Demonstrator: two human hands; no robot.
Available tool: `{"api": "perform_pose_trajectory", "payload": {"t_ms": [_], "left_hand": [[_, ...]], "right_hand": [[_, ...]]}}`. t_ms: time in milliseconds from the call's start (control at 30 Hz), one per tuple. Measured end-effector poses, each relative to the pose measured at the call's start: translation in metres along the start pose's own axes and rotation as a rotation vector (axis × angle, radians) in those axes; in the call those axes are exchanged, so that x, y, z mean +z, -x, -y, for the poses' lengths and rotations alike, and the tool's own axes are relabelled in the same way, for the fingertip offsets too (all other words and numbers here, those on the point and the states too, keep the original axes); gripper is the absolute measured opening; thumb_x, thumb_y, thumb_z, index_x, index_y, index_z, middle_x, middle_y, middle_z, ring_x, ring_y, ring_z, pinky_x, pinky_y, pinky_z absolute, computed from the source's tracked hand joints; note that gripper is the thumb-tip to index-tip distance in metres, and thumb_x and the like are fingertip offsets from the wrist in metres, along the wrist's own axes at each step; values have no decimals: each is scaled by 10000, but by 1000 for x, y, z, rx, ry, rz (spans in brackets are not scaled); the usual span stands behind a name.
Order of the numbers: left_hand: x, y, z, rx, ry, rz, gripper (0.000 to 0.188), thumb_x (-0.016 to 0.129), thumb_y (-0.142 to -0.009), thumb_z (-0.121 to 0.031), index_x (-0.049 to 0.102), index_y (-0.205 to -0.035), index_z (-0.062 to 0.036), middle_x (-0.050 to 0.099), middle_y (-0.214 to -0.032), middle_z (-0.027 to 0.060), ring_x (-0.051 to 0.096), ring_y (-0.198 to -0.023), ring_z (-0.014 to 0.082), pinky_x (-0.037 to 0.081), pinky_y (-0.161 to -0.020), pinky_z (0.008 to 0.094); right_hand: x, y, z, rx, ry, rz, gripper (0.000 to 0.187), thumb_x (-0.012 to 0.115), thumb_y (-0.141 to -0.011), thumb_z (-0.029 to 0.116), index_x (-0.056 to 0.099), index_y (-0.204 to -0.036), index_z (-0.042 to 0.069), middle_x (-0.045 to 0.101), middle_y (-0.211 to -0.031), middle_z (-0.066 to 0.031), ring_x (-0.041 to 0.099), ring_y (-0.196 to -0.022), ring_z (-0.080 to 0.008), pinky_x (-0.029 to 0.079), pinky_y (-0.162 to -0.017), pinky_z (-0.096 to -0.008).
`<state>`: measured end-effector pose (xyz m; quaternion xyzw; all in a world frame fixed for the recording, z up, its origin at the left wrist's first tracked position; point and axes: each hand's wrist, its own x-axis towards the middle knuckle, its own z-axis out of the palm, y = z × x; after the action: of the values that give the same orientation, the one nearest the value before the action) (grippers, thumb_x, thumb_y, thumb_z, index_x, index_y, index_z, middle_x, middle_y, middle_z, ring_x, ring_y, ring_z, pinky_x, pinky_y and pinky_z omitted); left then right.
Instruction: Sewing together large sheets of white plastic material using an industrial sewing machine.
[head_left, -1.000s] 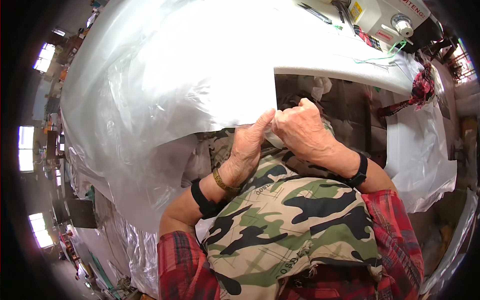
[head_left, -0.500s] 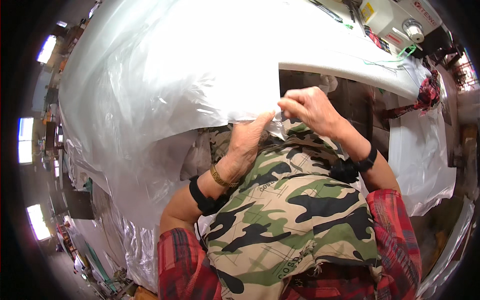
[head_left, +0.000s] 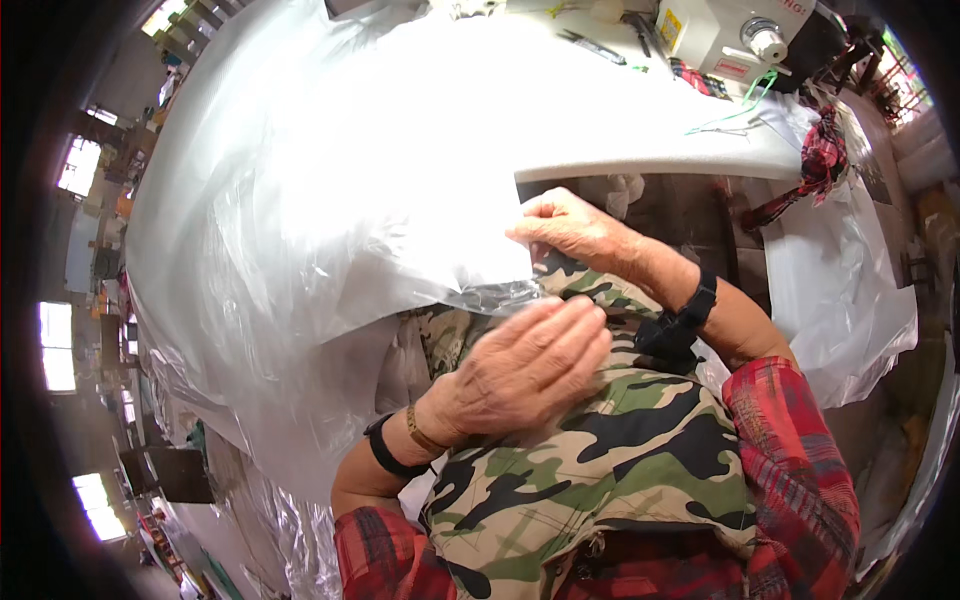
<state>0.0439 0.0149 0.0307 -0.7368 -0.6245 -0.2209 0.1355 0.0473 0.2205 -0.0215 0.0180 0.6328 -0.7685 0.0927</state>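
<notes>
A large white translucent plastic sheet (head_left: 250, 220) spreads over the table and hangs down its near side. My right hand (head_left: 575, 228) pinches the sheet by its right edge, near the corner, with thumb and fingertips together. Below that corner, my left hand (head_left: 525, 365) is off the sheet, its back turned up and its fingers stretched out side by side. It hovers over or rests on the camouflage apron (head_left: 640, 430) across my lap; I cannot tell which. The palm is hidden, and nothing shows in the fingers.
A white sewing machine (head_left: 705, 40) stands at the far right of the white tabletop (head_left: 680, 160). Near it lie a small dark slender tool (head_left: 592, 46) and green thread (head_left: 745, 108). Red plaid cloth (head_left: 824, 145) is tied at the table's right end, above hanging white plastic (head_left: 835, 300).
My left hand has let go of the sheet's edge and moved down and right over the apron. My right hand has shifted left and now pinches the edge. The view has tilted slightly.
</notes>
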Motion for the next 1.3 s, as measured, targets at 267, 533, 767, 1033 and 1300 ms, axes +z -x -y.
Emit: {"api": "perform_pose_trajectory", "payload": {"t_ms": [267, 533, 767, 1033, 1300], "left_hand": [[35, 27, 46, -222, -212, -109, 315, 635, -788, -51, 644, -1093, 24, 612, -1170, 169, 602, -1108, 318, 475, -951, 453], [37, 26, 56, -180, -215, -125, 159, 654, -801, -33, 671, -955, 3, 676, -997, 99, 660, -1011, 244, 447, -985, 442], [50, 29, 66, -236, -116, -155, 97, 642, -805, -21, 671, -897, -26, 671, -935, 63, 684, -968, 210, 381, -1065, 505], [46, 35, 95, -209, -100, -106, 85, 630, -796, -1, 640, -874, -34, 648, -918, 48, 678, -1020, 206, 237, -1139, 627], [21, 6, 133, -237, -112, -79, 76, 577, -810, 29, 612, -869, -5, 631, -920, 77, 669, -1075, 246, 223, -1151, 615]], "right_hand": [[0, -2, -13, 7, -57, 19, 303, 645, -949, 276, 675, -756, 44, 580, -703, 44, 507, -670, -40, 436, -629, -223], [-12, -33, 63, -253, 1512, -256, 333, 636, -891, 330, 690, -750, 32, 662, -667, -163, 667, -639, -348, 530, -597, -433], [-82, -107, 60, -663, 1470, -413, 274, 632, -861, 316, 613, -893, 45, 606, -961, -159, 586, -963, -335, 466, -859, -448], [-78, -117, 66, -585, 1443, -367, 304, 636, -875, 335, 635, -923, 35, 628, -947, -169, 593, -972, -352, 447, -875, -466], [-84, -114, 62, -610, 1444, -261, 436, 637, -886, 370, 625, -1073, -24, 600, -1105, -188, 538, -1091, -341, 375, -967, -456]]}}
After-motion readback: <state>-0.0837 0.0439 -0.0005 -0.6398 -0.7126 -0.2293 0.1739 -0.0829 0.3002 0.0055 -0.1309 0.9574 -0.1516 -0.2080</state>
